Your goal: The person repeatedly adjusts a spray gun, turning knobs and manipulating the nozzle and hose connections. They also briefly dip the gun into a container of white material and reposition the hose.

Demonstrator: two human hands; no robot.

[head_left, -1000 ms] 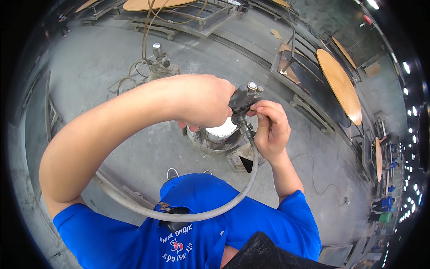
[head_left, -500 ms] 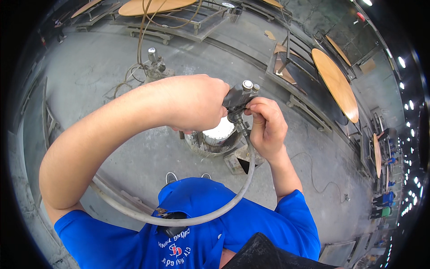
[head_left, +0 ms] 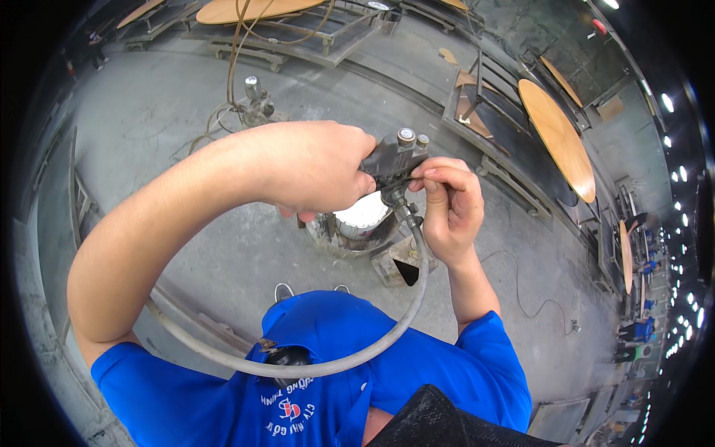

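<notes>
In front of my chest I hold a dark spray gun (head_left: 389,158) with two round silver knobs. My left hand (head_left: 320,167) is closed around its left side, and the palm hides most of the handle. My right hand (head_left: 451,208) pinches at the gun's right side, below the knobs, with thumb and forefinger together. Whatever small part lies between those fingertips is too small to make out. A grey hose (head_left: 328,366) joins a metal fitting (head_left: 404,208) under the gun and curves down across my blue shirt to the left.
Below the gun stands a bucket (head_left: 360,232) with bright white contents, beside a stained box (head_left: 391,268). Another hose-fed device (head_left: 257,104) stands beyond my left forearm. Wheeled racks carry oval wooden panels (head_left: 557,140) at the right and back. A thin cable (head_left: 525,294) crosses the floor.
The spray gun and my left hand have shifted slightly left. My right hand has turned a little, its fingers still pinched at the gun's side.
</notes>
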